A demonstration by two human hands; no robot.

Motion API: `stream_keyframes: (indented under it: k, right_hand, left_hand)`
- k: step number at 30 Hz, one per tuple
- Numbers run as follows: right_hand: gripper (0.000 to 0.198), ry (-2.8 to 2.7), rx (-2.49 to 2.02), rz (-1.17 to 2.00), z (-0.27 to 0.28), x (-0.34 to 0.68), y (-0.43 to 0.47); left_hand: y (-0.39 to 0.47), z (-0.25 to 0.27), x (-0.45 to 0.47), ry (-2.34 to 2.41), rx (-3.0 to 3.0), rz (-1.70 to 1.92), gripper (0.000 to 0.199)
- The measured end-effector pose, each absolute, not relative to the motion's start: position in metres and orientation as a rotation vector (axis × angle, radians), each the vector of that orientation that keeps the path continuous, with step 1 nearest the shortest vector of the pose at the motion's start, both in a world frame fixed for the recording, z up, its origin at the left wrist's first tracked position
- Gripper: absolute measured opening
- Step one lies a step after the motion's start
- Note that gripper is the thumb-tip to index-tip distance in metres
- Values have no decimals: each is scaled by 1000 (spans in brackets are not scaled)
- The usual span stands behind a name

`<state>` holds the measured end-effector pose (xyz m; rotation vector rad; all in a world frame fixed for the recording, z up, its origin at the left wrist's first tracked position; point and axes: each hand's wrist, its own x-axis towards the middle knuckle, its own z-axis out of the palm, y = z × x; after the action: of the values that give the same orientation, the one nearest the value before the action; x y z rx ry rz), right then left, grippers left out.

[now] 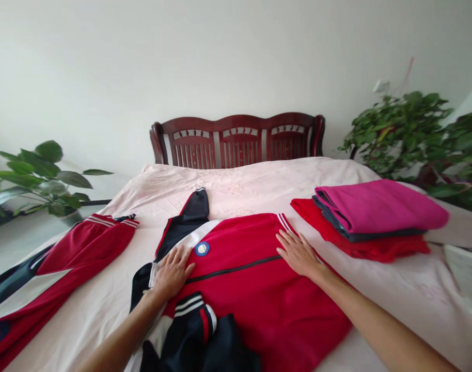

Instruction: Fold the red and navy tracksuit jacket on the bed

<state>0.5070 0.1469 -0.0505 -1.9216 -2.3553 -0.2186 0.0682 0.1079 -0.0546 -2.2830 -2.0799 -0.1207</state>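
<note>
While two hands (172,271) (298,254) lie flat and apart on one jacket (239,240), one clothes stack (383,209) sits nearby.

Palms down, we lay our left hand (170,275) and right hand (298,253) on a red jacket (255,299) at lower centre. Our bed (236,181) also bears another red garment (87,248) at lower left and stacked folded clothes (383,209) at centre right.
</note>
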Motion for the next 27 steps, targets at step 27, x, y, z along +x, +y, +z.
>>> stream_keyframes:
  k: [27]
  right_hand:
    - [50,-2207,-1989,-256,-60,487,53]
  left_hand:
    - [20,-31,57,-2045,-2766,-619,33]
